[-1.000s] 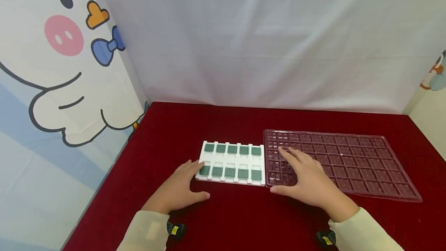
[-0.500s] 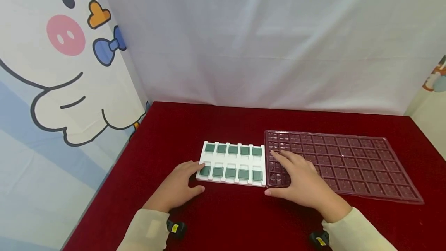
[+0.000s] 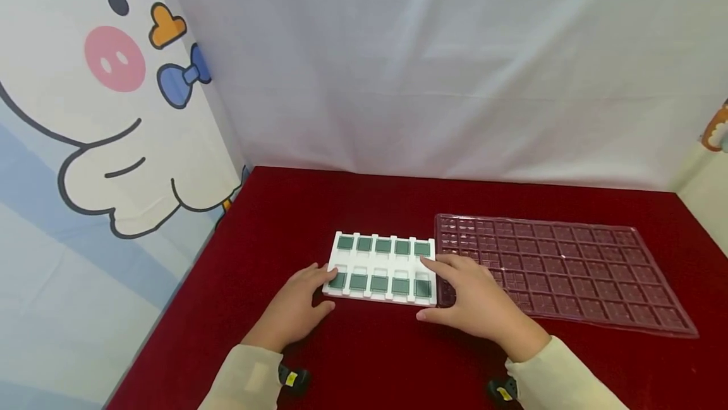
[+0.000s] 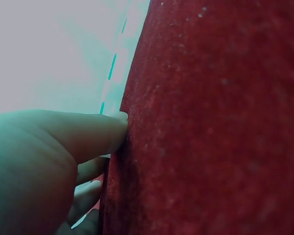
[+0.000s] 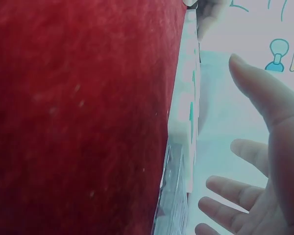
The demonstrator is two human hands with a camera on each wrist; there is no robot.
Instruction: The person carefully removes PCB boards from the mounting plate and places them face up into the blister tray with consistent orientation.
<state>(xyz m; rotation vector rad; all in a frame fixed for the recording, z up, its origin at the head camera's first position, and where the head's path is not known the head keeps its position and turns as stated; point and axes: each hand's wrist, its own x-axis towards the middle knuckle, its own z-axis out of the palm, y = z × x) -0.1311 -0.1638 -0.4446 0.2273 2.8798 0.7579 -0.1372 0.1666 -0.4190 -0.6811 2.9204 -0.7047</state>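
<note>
White tray lies just below the frame's centre, where I see the spread left hand touching its left end, perhaps steadying it, the right hand hovering wide by its right end.

This looks like a small booth-like space closed in by cloth; whether it stands in a home, a lab or a workshop cannot be told. A plain white sheet, softly creased, fills the upper part of the head view. A cloth printed with a big cartoon animal hangs at left, and a pale printed panel shows at the right edge. Below, the red-covered surface carries a white tray and a clear tray.
</note>
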